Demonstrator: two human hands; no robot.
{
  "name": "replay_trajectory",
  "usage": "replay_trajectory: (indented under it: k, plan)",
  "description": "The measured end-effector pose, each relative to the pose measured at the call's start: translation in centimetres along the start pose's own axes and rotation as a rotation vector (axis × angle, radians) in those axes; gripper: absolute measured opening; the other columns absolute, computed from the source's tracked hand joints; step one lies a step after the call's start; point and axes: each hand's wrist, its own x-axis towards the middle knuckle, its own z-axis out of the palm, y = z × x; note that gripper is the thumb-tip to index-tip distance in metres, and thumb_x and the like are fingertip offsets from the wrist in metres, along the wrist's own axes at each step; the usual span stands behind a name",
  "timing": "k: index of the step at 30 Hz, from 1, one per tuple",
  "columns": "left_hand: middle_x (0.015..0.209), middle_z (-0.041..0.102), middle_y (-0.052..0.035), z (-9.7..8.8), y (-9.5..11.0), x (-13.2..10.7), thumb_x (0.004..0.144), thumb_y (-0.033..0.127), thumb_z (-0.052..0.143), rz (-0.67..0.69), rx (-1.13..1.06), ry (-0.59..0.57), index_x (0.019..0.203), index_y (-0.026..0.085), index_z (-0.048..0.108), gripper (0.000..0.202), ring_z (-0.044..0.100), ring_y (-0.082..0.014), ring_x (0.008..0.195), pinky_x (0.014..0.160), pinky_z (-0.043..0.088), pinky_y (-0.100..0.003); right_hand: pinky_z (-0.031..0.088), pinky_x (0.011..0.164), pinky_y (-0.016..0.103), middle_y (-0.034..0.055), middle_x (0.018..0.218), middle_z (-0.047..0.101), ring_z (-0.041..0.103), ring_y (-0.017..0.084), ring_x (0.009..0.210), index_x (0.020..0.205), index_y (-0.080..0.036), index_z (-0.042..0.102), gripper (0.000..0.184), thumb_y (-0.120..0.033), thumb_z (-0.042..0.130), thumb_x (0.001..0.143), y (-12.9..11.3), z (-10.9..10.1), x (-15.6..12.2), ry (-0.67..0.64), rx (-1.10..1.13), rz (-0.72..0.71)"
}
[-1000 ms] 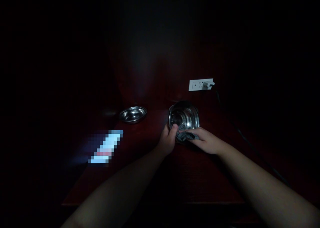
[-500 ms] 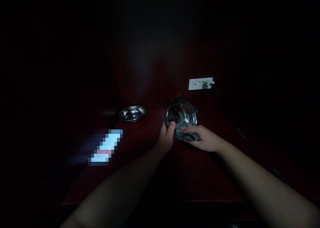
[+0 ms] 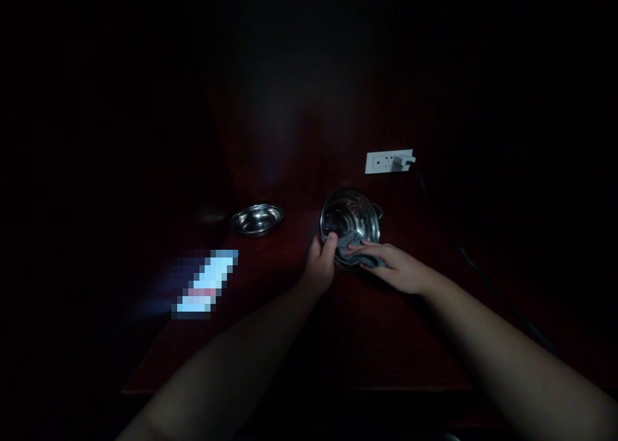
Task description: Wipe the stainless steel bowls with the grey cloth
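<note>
Red tabletop point(image 3: 376, 338) underlies a tilted pot point(image 3: 361, 217), cloth point(image 3: 349, 246) at its mouth.

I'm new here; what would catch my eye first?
Probably the bright pixelated patch at left on the dark red table. Next, near the centre, a shiny metal pot tipped toward the viewer, the left hand gripping its rim, the right hand holding a grey cloth there. A white socket shows beyond.
</note>
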Motion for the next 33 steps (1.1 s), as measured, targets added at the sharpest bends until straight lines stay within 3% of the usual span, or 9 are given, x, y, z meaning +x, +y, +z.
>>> replay_trajectory:
  k: [6, 10, 12, 15, 20, 25, 33]
  plan:
    - [0.102, 0.065, -0.0076, -0.2, -0.2, 0.2, 0.074, 0.055, 0.053, 0.021, -0.011, 0.017, 0.108, 0.019, 0.056, 0.049, 0.057, -0.0229, 0.103, 0.088, 0.046, -0.035, 0.009, 0.111, 0.049, 0.0066, 0.130, 0.050, 0.039, 0.023, 0.126, 0.125, -0.023, 0.050, 0.046, -0.041, 0.053, 0.083, -0.2, -0.3, -0.2, -0.105, 0.117, -0.039]
    - [0.104, 0.065, -0.0070, -0.2, -0.2, 0.2, 0.074, 0.054, 0.054, 0.033, -0.007, 0.028, 0.103, 0.020, 0.058, 0.045, 0.056, -0.0237, 0.105, 0.089, 0.045, -0.036, 0.005, 0.110, 0.050, 0.0077, 0.132, 0.048, 0.037, 0.023, 0.127, 0.122, -0.023, 0.054, 0.044, -0.048, 0.038, 0.088, 0.0, -0.5, -0.3, -0.123, 0.235, -0.043]
    - [0.105, 0.065, -0.0071, -0.1, -0.2, 0.2, 0.074, 0.053, 0.054, 0.036, -0.013, 0.019, 0.101, 0.020, 0.059, 0.044, 0.055, -0.0239, 0.106, 0.089, 0.044, -0.035, 0.007, 0.110, 0.050, 0.0069, 0.131, 0.049, 0.037, 0.022, 0.127, 0.119, -0.024, 0.056, 0.042, -0.045, 0.033, 0.091, 0.1, -0.4, -0.2, -0.123, 0.248, -0.010]
    - [0.105, 0.065, -0.0069, -0.1, -0.2, 0.2, 0.074, 0.053, 0.054, 0.034, -0.034, 0.021, 0.100, 0.020, 0.059, 0.043, 0.057, -0.0230, 0.104, 0.090, 0.044, -0.035, 0.011, 0.110, 0.050, 0.0060, 0.131, 0.050, 0.039, 0.021, 0.126, 0.117, -0.025, 0.058, 0.035, -0.039, 0.041, 0.089, 0.1, -0.1, 0.1, -0.113, 0.173, 0.023]
    - [0.102, 0.065, -0.0070, 0.0, -0.1, 0.3, 0.073, 0.053, 0.055, 0.015, -0.064, 0.035, 0.100, 0.019, 0.060, 0.044, 0.059, -0.0216, 0.099, 0.092, 0.042, -0.035, 0.024, 0.108, 0.045, 0.0050, 0.126, 0.054, 0.046, 0.020, 0.121, 0.119, -0.026, 0.056, 0.033, -0.028, 0.047, 0.087, 0.4, 0.4, 0.2, -0.049, 0.037, -0.040]
    - [0.106, 0.065, -0.0085, 0.2, 0.2, 0.2, 0.073, 0.051, 0.057, -0.005, -0.130, 0.046, 0.101, 0.017, 0.061, 0.044, 0.059, -0.0213, 0.099, 0.092, 0.042, -0.034, 0.034, 0.104, 0.043, 0.0058, 0.125, 0.055, 0.049, 0.021, 0.118, 0.120, -0.024, 0.055, 0.037, -0.027, 0.053, 0.083, 0.7, 0.7, 0.2, -0.005, -0.023, -0.085]
    - [0.096, 0.067, -0.0110, 0.5, 0.6, 0.4, 0.072, 0.055, 0.055, -0.127, -0.182, 0.101, 0.103, 0.015, 0.060, 0.051, 0.063, -0.0225, 0.086, 0.078, 0.049, -0.036, 0.034, 0.104, 0.044, 0.0076, 0.124, 0.056, 0.049, 0.023, 0.117, 0.119, -0.020, 0.055, 0.040, -0.028, 0.057, 0.080, 0.4, 0.6, 0.1, 0.010, -0.119, -0.091]
